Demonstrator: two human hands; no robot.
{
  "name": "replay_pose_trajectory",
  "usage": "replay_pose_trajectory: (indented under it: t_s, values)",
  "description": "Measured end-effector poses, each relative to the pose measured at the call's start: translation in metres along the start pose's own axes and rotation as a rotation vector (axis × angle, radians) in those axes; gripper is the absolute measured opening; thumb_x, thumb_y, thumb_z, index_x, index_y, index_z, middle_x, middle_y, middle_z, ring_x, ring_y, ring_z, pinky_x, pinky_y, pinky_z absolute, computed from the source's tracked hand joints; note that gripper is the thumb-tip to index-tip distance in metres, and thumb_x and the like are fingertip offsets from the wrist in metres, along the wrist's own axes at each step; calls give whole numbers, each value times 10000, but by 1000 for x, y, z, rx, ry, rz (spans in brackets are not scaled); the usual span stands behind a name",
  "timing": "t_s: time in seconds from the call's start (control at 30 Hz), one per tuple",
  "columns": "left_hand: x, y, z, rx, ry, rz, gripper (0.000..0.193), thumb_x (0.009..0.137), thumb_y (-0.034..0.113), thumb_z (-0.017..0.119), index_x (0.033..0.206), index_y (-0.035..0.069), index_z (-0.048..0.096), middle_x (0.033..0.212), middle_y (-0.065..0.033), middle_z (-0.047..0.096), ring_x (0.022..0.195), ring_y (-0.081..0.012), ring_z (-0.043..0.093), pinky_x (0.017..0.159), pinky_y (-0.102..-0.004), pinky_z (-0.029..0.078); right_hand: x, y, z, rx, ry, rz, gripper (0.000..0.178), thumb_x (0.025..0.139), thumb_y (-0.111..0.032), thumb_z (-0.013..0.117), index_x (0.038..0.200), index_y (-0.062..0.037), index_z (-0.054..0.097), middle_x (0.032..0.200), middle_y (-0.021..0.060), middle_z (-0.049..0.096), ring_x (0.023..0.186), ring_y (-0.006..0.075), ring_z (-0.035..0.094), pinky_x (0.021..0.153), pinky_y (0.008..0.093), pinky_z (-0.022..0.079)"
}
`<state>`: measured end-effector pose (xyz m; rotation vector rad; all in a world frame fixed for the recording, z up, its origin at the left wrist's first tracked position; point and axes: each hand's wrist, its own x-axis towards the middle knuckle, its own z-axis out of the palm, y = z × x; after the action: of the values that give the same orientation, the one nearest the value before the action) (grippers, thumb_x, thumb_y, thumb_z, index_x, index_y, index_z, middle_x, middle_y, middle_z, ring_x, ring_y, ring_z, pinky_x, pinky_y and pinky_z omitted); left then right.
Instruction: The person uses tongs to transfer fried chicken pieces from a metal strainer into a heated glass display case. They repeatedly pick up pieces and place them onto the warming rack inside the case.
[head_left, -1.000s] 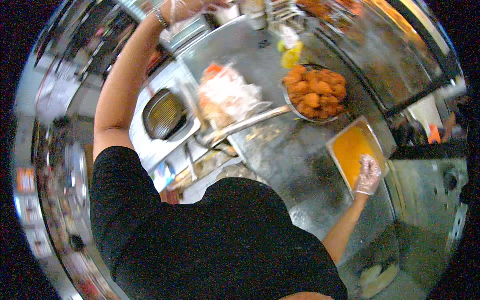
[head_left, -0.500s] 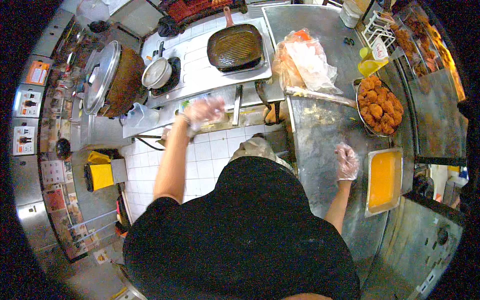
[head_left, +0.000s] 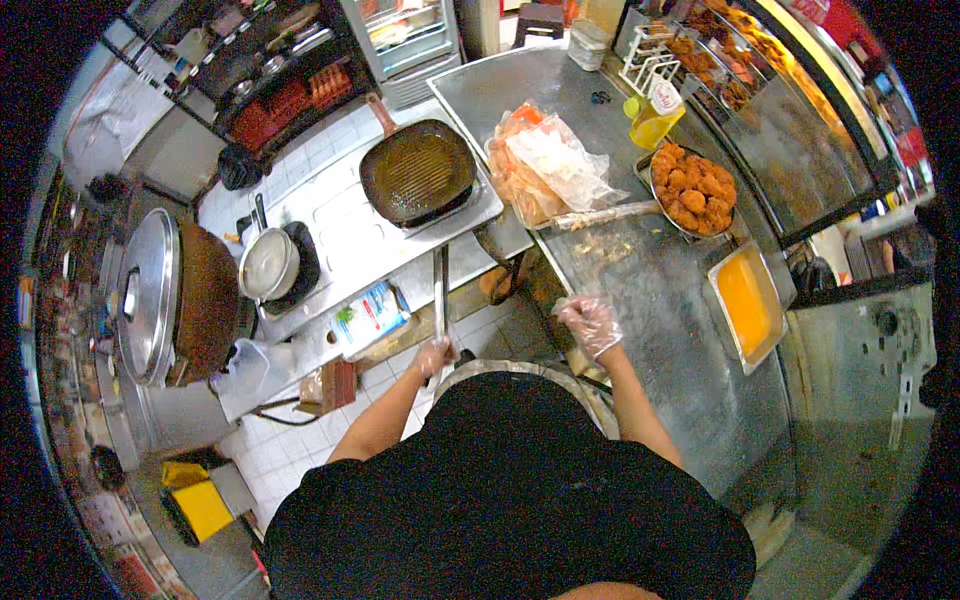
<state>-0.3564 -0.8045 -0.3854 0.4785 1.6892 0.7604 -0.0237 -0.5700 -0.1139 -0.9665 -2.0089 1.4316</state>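
My left hand (head_left: 433, 357) is in front of my waist, its fingers curled at the near end of a long, narrow metal tool (head_left: 441, 290). That tool slants down from the front of the stove, and motion blurs the fingers. My right hand (head_left: 590, 325), in a clear plastic glove, is bent in over the left edge of the steel table (head_left: 660, 340). Its fingers are drawn together, and nothing shows in them. Beyond it on the table lies a heap of clear and whitish plastic bags (head_left: 555, 165), with a pale stick (head_left: 605, 215) along its near side.
A ridged square pan (head_left: 418, 172) and a small pot (head_left: 268, 265) sit on the stove, beside a large lidded pot (head_left: 150, 300). At right stand a bowl of browned fried balls (head_left: 693, 190), a tray of orange liquid (head_left: 748, 305) and a yellow-liquid bottle (head_left: 655, 125).
My view has turned toward the right. My left hand has come down and inward from over the stove's shelf to the metal tool's end. My right hand has moved left across the table.
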Motion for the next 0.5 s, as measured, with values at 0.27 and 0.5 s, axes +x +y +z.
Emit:
replay_pose_trajectory:
  t_s: [0.27, 0.5]
  values:
    - [-134, -83, -117, 698, -69, 7, 317, 952, 366, 547, 1028, 60, 577, 818, -167, 642, 777, -320, 649, 653, -446, 499, -19, -44, 92, -375, -195, 106, 288, 941, -333, 586, 981, -66, 685, 934, 127, 705, 897, 303, 667, 799, 406, 520]
    - [-228, 56, -143, 734, -156, 295, 412, 998, 337, 499, 1237, 2, 514, 988, -239, 652, 916, -429, 631, 823, -485, 501, -21, -64, 135, -323, -533, 108, 479, 897, -510, 614, 1083, -72, 669, 1010, 154, 689, 936, 314, 655, 836, 421, 510]
